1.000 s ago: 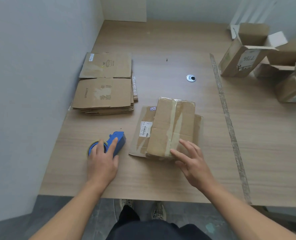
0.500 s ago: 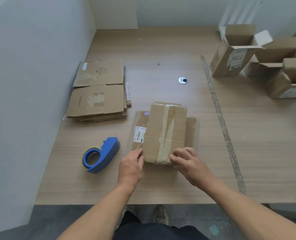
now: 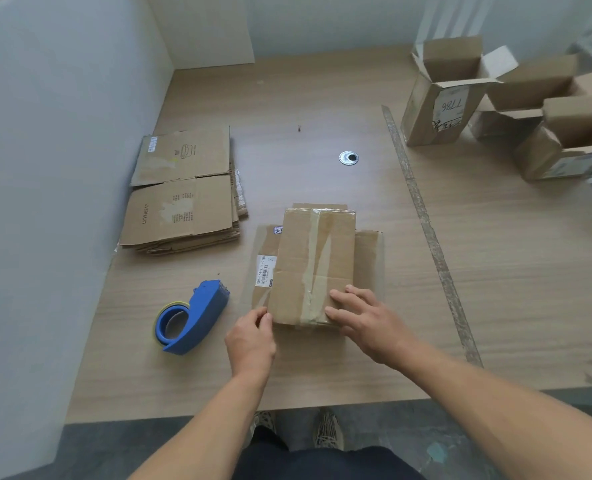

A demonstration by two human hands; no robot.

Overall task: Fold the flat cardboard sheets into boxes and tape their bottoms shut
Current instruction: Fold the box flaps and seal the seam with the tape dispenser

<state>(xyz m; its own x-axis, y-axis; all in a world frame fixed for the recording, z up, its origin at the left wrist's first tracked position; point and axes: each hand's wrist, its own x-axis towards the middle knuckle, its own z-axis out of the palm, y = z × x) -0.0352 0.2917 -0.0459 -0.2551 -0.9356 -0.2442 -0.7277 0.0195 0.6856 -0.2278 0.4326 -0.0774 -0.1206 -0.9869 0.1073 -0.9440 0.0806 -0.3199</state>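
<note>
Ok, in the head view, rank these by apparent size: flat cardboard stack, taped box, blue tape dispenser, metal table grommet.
Stack of flat brown cardboard sheets and taped brown cardboard box: look about alike, and the box is nearer, so unranked.
Then blue plastic tape dispenser.
Smallest: round silver metal grommet.

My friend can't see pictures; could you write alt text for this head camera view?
A person's right hand rests flat on a taped box on a table, left hand pinching its near corner. A blue tape dispenser and flat sheets lie left; open boxes stand far right.
</note>
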